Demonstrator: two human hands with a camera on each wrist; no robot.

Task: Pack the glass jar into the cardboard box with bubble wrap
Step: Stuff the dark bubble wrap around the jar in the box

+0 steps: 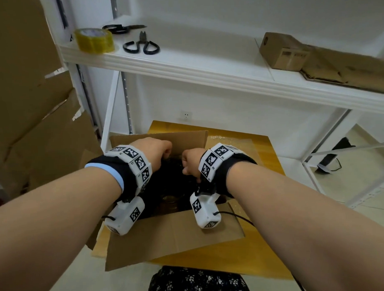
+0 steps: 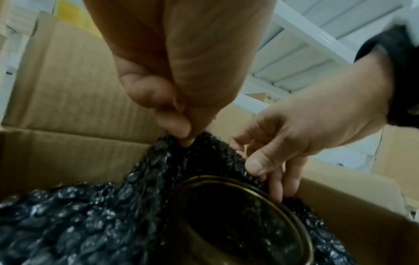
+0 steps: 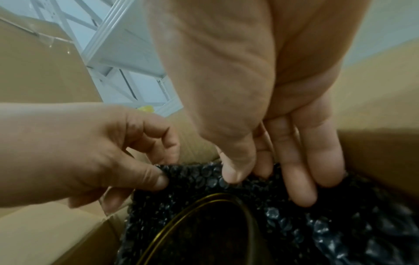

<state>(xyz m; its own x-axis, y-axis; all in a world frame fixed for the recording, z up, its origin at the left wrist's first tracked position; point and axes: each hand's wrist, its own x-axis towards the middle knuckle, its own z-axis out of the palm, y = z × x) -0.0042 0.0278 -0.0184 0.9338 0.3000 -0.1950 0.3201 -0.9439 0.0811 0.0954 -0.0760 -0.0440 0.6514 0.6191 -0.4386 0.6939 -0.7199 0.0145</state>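
An open cardboard box (image 1: 168, 235) stands on a yellow board on the floor. Inside it lies black bubble wrap (image 2: 95, 222) (image 3: 283, 211) around a glass jar whose gold lid (image 2: 238, 220) (image 3: 204, 233) (image 1: 170, 199) shows. My left hand (image 1: 163, 151) (image 2: 179, 129) pinches the wrap's raised edge above the lid. My right hand (image 1: 188, 165) (image 3: 249, 172) pinches the same edge close beside it, thumb in front and fingers behind the wrap. Both hands are down inside the box, a few centimetres apart.
A white shelf (image 1: 206, 73) overhangs the box. On it lie a roll of yellowish tape (image 1: 93, 41), two pairs of scissors (image 1: 142, 46) and a small cardboard box (image 1: 283, 51). Large cardboard sheets (image 1: 28, 96) lean at the left. Clear bubble wrap (image 1: 232, 144) lies right of the box.
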